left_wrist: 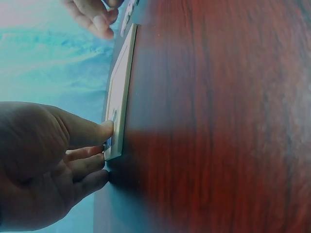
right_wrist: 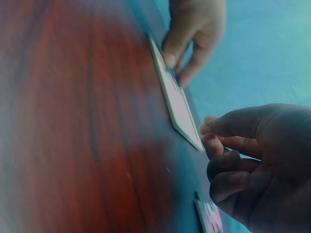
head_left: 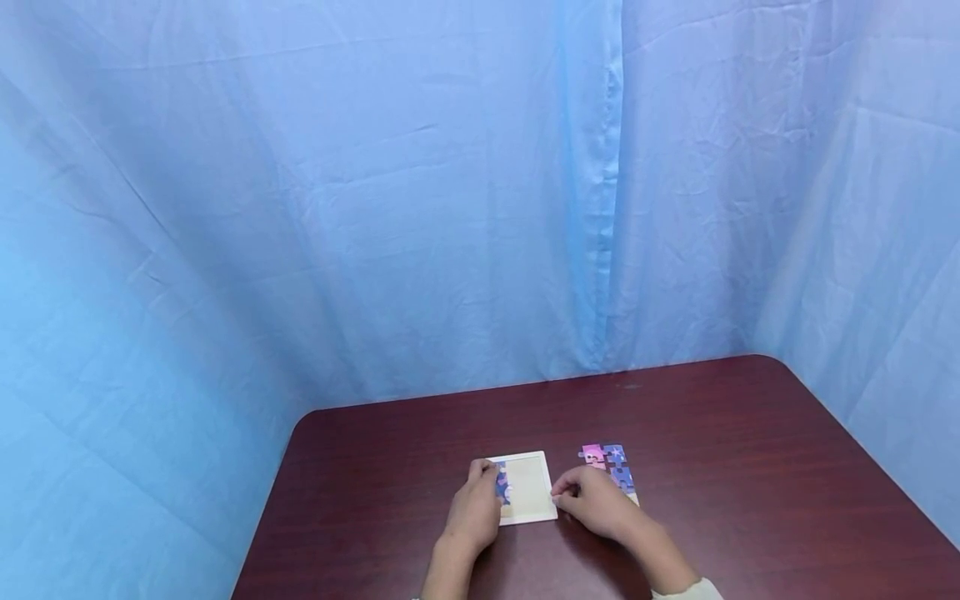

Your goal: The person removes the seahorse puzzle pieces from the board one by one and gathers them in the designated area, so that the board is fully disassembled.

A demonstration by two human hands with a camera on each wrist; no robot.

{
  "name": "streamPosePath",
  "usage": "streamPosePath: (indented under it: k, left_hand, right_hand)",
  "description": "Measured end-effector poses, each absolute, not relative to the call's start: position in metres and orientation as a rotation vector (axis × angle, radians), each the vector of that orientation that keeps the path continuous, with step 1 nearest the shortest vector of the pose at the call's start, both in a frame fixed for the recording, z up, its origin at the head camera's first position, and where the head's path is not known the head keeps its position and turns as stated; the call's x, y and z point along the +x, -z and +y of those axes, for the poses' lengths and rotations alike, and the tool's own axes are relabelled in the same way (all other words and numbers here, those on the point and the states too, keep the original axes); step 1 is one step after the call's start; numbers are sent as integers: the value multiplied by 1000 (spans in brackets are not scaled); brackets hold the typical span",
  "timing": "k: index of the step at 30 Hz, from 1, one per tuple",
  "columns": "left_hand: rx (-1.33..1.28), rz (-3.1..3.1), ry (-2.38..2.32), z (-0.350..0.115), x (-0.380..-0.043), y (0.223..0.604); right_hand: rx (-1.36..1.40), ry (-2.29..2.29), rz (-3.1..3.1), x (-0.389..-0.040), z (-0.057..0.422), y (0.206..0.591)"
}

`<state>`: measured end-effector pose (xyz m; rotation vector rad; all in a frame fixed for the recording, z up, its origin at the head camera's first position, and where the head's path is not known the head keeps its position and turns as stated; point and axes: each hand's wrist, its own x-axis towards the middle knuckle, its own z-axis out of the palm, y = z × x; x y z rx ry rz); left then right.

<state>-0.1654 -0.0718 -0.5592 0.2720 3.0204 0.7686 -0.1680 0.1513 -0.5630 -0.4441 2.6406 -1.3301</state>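
Note:
A shallow white puzzle frame (head_left: 542, 492) lies on the table, with blue and purple puzzle pieces (head_left: 505, 490) along its left side. My left hand (head_left: 474, 504) grips the frame's left edge, thumb (left_wrist: 104, 130) on top near the pieces and other fingers at the rim. My right hand (head_left: 596, 502) hovers by the frame's right edge, its fingers loosely curled and thumb close to the index fingertip. No piece shows between those fingertips in the right wrist view. Behind the right hand sits a group of pink and blue puzzle pieces (head_left: 617, 457), partly covered by it.
The dark red-brown wooden table (head_left: 375, 475) has rounded far corners. Blue cloth curtains (head_left: 450, 208) hang behind it and along both sides. Light sleeve cuff (head_left: 686, 590) shows at the right forearm.

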Motion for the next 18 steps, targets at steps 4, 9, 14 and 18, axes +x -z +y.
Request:
streamPosePath:
  k: [4,9,14,18]
  left_hand:
    - [253,2994,-803,-72,-167,559]
    - [250,2973,-837,-75,-168,561]
    - [280,2958,-918,-78,-168,563]
    - [296,2919,-992,-79,-168,562]
  right_hand:
    - [-479,1333,2620,-168,139,568]
    - [-451,1372,2538,-169,126,574]
    - [-398,1483,2428,-170,114,578]
    - [-386,1535,2382,-171,105,581]
